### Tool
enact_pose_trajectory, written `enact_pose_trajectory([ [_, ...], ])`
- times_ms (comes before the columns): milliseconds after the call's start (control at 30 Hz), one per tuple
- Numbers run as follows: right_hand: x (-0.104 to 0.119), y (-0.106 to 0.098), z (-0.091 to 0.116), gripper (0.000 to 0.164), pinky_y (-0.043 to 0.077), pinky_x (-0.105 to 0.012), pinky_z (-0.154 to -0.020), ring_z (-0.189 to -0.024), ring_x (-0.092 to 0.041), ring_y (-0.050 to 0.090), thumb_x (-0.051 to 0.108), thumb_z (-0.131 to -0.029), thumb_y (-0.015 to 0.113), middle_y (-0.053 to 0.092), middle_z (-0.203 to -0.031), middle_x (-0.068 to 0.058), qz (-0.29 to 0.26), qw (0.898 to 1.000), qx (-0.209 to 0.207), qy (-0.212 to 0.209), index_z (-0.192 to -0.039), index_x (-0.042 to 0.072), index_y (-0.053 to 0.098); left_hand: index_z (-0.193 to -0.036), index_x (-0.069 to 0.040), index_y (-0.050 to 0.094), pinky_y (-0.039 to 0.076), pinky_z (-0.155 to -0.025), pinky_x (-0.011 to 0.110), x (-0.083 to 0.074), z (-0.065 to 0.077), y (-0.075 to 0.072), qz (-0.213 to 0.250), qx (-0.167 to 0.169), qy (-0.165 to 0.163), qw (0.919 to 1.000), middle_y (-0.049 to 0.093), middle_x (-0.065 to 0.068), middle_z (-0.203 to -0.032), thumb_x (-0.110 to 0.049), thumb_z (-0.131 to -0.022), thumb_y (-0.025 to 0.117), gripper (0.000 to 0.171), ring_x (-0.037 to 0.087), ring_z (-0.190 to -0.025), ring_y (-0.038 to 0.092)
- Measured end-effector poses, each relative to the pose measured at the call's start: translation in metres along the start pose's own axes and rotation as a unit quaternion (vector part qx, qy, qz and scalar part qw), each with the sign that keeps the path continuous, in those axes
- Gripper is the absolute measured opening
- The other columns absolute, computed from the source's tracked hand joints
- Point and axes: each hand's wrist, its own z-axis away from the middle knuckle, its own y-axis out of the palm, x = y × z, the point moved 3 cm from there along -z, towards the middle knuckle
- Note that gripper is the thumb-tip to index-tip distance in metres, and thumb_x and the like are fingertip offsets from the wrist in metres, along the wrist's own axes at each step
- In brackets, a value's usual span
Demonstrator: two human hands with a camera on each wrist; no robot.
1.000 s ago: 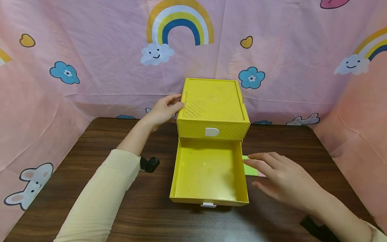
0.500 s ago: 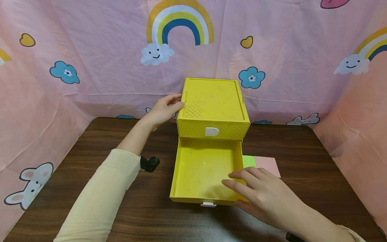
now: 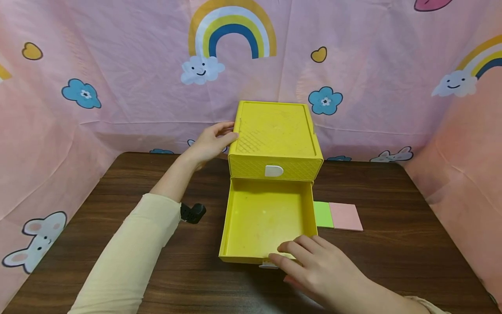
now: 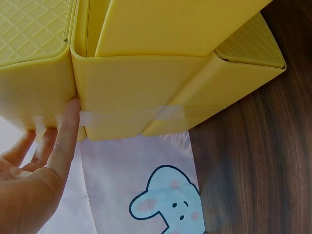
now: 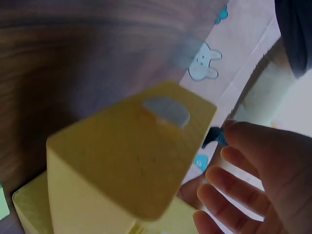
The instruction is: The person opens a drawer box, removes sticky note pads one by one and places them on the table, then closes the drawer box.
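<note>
A yellow drawer unit (image 3: 276, 128) stands on the table, its top drawer closed behind a white pull tab (image 3: 273, 170). Below that, an empty yellow drawer (image 3: 255, 218) is pulled far out toward me. My left hand (image 3: 213, 140) rests against the unit's left side, fingers extended along the wall, as the left wrist view also shows. Over the drawer's front right corner is my right hand (image 3: 319, 268), fingers loosely bent and holding nothing. The right wrist view shows the drawer's white pull tab (image 5: 168, 111) on its front, apart from the fingers.
Flat green (image 3: 323, 214) and pink (image 3: 346, 216) square pads lie on the dark wooden table (image 3: 392, 261) right of the drawer. Behind the unit hangs a pink patterned cloth (image 3: 149, 87). Clear tape (image 4: 170, 112) runs across the unit's stacked tiers.
My right hand has moved left and nearer to me, from beside the drawer to its front right corner, uncovering the green and pink pads. The left hand stays against the unit.
</note>
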Motion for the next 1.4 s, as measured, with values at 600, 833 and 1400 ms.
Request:
enact_pose_trajectory([
  [600, 0.026, 0.02, -0.003, 0.042, 0.039, -0.013, -0.051, -0.069, -0.009, 0.054, 0.012, -0.099, 0.024, 0.063, -0.093, 0.002, 0.107, 0.992, -0.011, -0.061, -0.106, 0.015, 0.066, -0.144, -0.018, 0.031, 0.053, -0.083, 0.041, 0.001, 0.001, 0.0, -0.01, -0.002, 0.005, 0.9999, 0.042, 0.006, -0.139, -0.031, -0.094, 0.051, 0.055, 0.022, -0.117, 0.049],
  [833, 0.032, 0.029, 0.001, 0.046, 0.053, -0.022, -0.066, -0.082, -0.013, 0.062, 0.021, -0.101, 0.021, 0.066, -0.101, -0.001, 0.114, 0.991, 0.033, -0.055, -0.109, 0.015, 0.066, -0.144, -0.018, 0.031, 0.052, -0.085, 0.042, 0.001, 0.001, 0.0, -0.014, -0.002, 0.008, 0.9999, 0.041, 0.006, -0.139, -0.031, -0.094, 0.052, 0.056, 0.023, -0.117, 0.049],
  [1400, 0.033, 0.035, -0.013, 0.036, 0.031, -0.015, -0.044, -0.058, -0.011, 0.038, 0.001, -0.092, 0.029, 0.048, -0.074, -0.001, 0.187, 0.978, -0.046, -0.077, -0.084, 0.007, 0.064, -0.144, -0.018, 0.033, 0.053, -0.083, 0.041, 0.001, 0.0, 0.0, -0.009, -0.001, 0.01, 0.9999, 0.042, 0.006, -0.139, -0.031, -0.094, 0.051, 0.054, 0.023, -0.116, 0.05],
])
